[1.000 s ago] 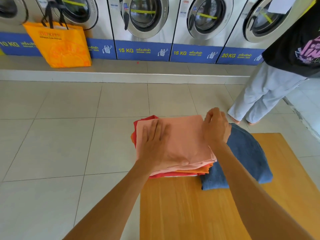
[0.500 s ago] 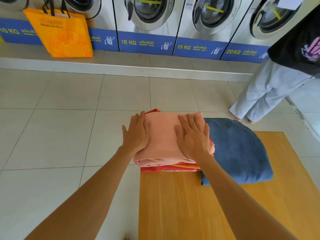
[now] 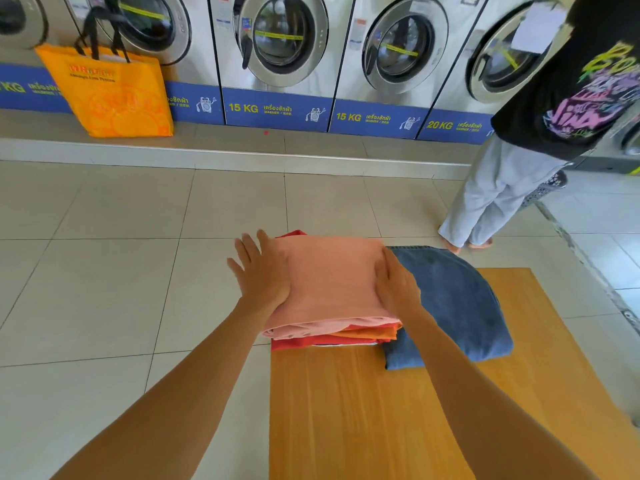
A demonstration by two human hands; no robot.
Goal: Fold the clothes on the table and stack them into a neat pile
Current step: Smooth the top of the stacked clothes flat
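Observation:
A folded pink garment (image 3: 329, 278) tops a pile at the far left corner of the wooden table (image 3: 381, 410). Under it lie an orange garment (image 3: 377, 333) and a red one (image 3: 298, 342). My left hand (image 3: 261, 271) presses flat against the pile's left edge, fingers spread. My right hand (image 3: 394, 285) lies flat along the pile's right edge. Neither hand grips the cloth. Folded blue jeans (image 3: 457, 303) rest beside the pile on its right, touching it.
Another person (image 3: 540, 133) in a black shirt and pale trousers stands at the far right by the washing machines (image 3: 280, 39). An orange bag (image 3: 110, 95) sits on the ledge at the left. Tiled floor lies left of the table.
Both hands slid outward from the top of the pink garment to its left and right edges. The head camera tilted a little.

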